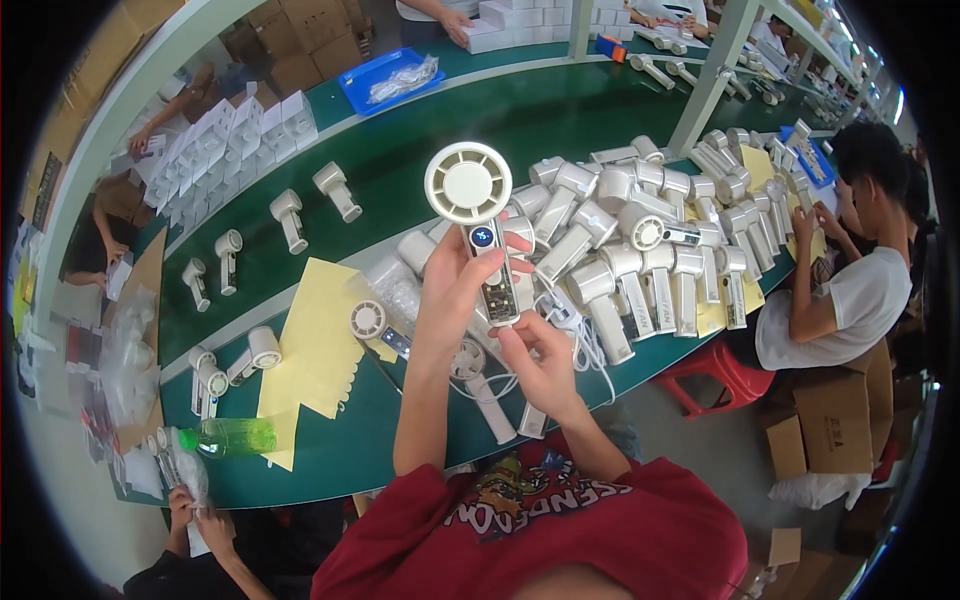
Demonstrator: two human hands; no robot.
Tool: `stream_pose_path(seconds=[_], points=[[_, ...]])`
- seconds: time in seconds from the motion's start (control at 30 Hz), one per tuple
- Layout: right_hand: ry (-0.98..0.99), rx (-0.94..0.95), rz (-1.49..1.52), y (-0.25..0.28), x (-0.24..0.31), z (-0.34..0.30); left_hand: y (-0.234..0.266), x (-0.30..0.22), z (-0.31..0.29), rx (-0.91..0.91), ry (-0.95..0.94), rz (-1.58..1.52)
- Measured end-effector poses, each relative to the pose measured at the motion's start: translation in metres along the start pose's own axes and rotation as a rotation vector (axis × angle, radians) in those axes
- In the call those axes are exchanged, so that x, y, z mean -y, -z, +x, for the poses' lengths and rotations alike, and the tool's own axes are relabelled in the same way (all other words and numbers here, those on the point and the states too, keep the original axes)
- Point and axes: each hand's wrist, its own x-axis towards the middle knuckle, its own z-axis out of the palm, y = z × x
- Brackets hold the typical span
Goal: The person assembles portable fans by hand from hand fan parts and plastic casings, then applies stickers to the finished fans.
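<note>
My left hand [452, 290] is wrapped round the handle of a white handheld fan [468, 184] and holds it upright, its round grille facing me. The left thumb presses on the handle's front, just under a small lit blue display. Behind the thumb, the clear front of the handle shows parts inside. At the handle's bottom end, my right hand [540, 368] is closed in a pinch; what its fingertips hold is hidden. White cables [592, 350] lie beside that hand. Below my hands another fan [486, 400] rests on the green table [370, 478], and one fan [368, 320] with a lit display lies left.
Many white fans [622, 262] are heaped to the right. Several stand apart on the green conveyor [400, 140]. Yellow paper [312, 340] and a green bottle [232, 437] lie left. White boxes [212, 135] and a blue tray [360, 95] are beyond. Co-workers sit at right and lower left.
</note>
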Motion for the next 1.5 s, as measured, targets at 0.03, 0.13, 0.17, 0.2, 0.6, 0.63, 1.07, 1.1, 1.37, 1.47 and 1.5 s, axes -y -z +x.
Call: stream_pose_path(seconds=[0.03, 0.13, 0.17, 0.2, 0.6, 0.63, 1.07, 1.1, 1.37, 1.47, 1.5], points=[[0.0, 0.003, 0.0, 0.0, 0.0, 0.0, 0.0, -0.001, -0.001, -0.008, 0.002, -0.01], [-0.015, 0.002, -0.002, 0.0, 0.0, -0.001, 0.001, 0.0, 0.001, 0.016, -0.006, 0.008], [-0.015, 0.004, -0.01, 0.001, 0.0, -0.001, 0.0, 0.001, 0.001, 0.016, -0.007, 0.005], [-0.015, 0.007, -0.016, 0.002, 0.0, -0.001, -0.001, -0.001, 0.001, 0.014, 0.001, 0.005], [0.017, -0.078, 0.076, 0.002, -0.01, -0.002, -0.004, 0.0, -0.004, -0.021, -0.005, -0.025], [-0.01, -0.084, 0.106, 0.003, -0.012, -0.002, -0.005, -0.001, -0.004, -0.028, -0.023, -0.027], [0.098, -0.107, 0.037, 0.03, -0.025, 0.001, -0.02, 0.014, 0.0, -0.04, 0.015, 0.057], [0.087, -0.126, 0.04, 0.033, -0.027, 0.004, -0.02, 0.018, 0.001, -0.046, 0.021, 0.074], [0.079, -0.042, 0.081, 0.06, -0.04, 0.012, -0.027, 0.041, 0.007, -0.098, 0.205, -0.069], [0.051, -0.023, 0.142, 0.063, -0.038, 0.017, -0.03, 0.038, 0.009, -0.09, 0.177, -0.073], [0.024, -0.017, 0.138, 0.064, -0.041, 0.019, -0.029, 0.04, 0.01, -0.1, 0.198, -0.067]])
